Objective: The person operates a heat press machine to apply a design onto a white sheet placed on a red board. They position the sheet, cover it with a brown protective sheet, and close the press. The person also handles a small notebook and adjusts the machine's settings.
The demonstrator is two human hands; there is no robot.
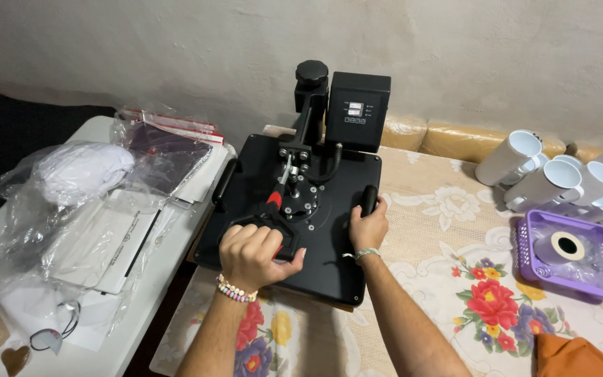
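While the heat press [294, 209] lies flat and black in the middle of the floral-clothed worktop [455, 279], both hands rest on it, so every place below is told from that press. Nearest the camera, the left hand [252, 255] has its grip wrapped tight round the black loop of the press handle [273, 227], at the press's near edge. From that grip the handle's long axis runs away from the person, up past a red sleeve toward the hinge post and top knob [312, 72] at the far side (slightly tilted rightward). Just right of the plate, the right hand [368, 227] is curled on the side handle [369, 199], fingers pressed about it. Left of the press lie plastic-bagged white goods [85, 202]; right of it, a purple basket [570, 255]; farther right, white mugs [553, 174].
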